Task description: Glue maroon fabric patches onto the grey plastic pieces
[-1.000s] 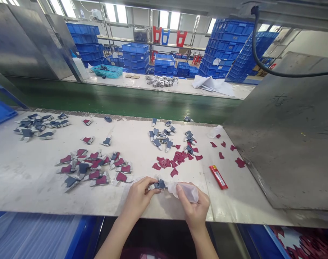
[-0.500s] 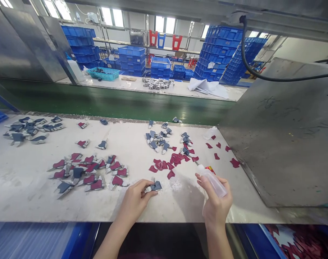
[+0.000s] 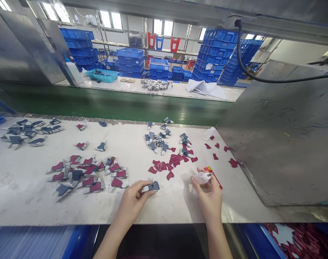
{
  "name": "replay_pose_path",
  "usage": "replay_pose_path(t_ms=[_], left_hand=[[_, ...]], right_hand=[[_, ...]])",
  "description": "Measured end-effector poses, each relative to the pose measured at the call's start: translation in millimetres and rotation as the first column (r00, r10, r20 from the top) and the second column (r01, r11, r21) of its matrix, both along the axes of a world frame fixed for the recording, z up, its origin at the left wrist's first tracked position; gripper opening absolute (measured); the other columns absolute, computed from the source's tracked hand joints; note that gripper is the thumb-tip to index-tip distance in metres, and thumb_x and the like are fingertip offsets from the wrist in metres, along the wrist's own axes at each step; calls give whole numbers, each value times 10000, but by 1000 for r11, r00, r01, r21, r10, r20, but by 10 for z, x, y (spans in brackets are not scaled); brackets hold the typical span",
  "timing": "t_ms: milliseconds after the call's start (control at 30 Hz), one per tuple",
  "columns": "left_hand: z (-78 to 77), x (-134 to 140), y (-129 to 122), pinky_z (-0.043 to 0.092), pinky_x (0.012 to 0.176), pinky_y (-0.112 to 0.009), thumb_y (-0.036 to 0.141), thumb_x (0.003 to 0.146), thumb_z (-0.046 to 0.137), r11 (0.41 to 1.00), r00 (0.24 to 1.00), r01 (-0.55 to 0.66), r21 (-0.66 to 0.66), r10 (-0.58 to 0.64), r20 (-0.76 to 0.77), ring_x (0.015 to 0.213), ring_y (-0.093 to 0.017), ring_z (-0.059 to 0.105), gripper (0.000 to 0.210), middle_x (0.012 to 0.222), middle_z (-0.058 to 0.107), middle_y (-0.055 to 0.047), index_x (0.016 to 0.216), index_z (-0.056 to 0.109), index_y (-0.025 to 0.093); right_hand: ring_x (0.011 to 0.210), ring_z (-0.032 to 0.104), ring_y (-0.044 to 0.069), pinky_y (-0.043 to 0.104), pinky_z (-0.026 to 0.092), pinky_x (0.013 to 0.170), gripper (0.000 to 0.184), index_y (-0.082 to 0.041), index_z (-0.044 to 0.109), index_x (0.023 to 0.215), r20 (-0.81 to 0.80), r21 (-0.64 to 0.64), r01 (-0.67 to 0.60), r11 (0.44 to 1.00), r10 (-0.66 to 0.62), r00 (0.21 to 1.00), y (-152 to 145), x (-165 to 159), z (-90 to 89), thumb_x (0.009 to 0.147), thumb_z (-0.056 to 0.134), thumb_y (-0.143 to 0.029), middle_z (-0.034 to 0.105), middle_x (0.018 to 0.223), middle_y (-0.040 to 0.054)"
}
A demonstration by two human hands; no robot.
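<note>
One slate part (image 3: 155, 186) points rightward, long axis crosswise — left fingers (image 3: 141, 185) pinch its end, right fingers (image 3: 196, 186) clasp a bottle (image 3: 201, 177).

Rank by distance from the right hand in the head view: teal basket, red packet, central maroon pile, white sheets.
1. Red packet: partly hidden behind the right hand.
2. Central maroon pile: ahead, to the left.
3. White sheets: far counter, ahead.
4. Teal basket: far counter, well left.
</note>
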State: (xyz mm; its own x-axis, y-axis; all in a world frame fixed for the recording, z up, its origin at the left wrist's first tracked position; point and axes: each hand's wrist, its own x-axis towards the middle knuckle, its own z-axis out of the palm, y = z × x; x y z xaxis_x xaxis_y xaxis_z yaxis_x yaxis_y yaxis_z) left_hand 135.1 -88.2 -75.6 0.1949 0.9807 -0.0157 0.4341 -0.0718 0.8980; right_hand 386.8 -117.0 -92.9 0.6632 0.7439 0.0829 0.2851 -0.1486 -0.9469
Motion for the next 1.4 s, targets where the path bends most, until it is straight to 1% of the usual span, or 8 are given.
replay_pose_path(t_ms=[167,267,333,467,633,933,1100,1400], left_hand=[[-25,-28,-7,524,609,-263,408,829,651,998,987,-29,-50,36,154,670,-171,650,264,988,737,-60,992,716,211],[-17,-49,0,536,593,-263,419,816,668,993,973,-102,-51,110,204,610,-162,646,294,849,732,-43,1000,712,195],[-3,-62,13,546,589,-264,419,808,675,988,960,-144,-61,155,235,601,-171,661,315,736,715,-28,1010,713,179],[29,-83,38,573,582,-276,416,799,678,978,930,-194,-71,207,304,624,-198,695,362,653,704,-29,1031,712,140],[33,-97,41,612,690,-314,401,815,674,969,902,-220,-109,245,357,704,-218,735,375,703,749,-49,1071,709,128],[-39,-9,22,569,936,-415,409,766,740,955,854,-209,-209,283,437,985,-288,731,488,1066,770,-107,1177,705,147],[-8,23,-14,567,934,-403,424,776,729,961,867,-191,-198,260,425,954,-273,735,495,983,790,-83,1195,707,160],[-5,53,-72,610,840,-358,399,789,726,967,893,-212,-142,251,375,878,-275,736,499,639,737,-22,1217,701,143]], right_hand=[[905,590,232,353,483,714,749,-216,509,1313,292,325,268,907,-366,884,-162,-291,148,670,828,-429,631,1190,121],[768,588,187,314,472,642,357,-250,617,1111,457,523,10,852,-290,841,-121,-537,266,783,758,-243,649,899,43],[797,604,195,326,499,670,190,-264,655,1057,566,316,-293,902,68,821,28,-656,329,875,643,-211,651,881,44],[943,583,277,389,515,724,309,-281,691,1134,568,-42,-435,899,380,730,459,-727,322,828,681,-246,663,1025,87],[785,567,261,380,490,664,194,-270,777,846,530,-62,-455,888,416,739,675,-664,194,880,594,-217,691,798,80],[810,665,176,261,523,640,269,-238,746,1035,109,83,-564,822,555,825,282,-865,461,938,532,-368,707,906,54],[763,679,194,291,533,686,240,-204,748,889,-223,113,-436,893,450,865,188,-1096,497,807,699,-424,747,848,57],[624,625,153,253,490,578,221,-216,763,829,-164,70,-399,914,405,899,146,-1124,497,789,711,-427,726,718,24]])
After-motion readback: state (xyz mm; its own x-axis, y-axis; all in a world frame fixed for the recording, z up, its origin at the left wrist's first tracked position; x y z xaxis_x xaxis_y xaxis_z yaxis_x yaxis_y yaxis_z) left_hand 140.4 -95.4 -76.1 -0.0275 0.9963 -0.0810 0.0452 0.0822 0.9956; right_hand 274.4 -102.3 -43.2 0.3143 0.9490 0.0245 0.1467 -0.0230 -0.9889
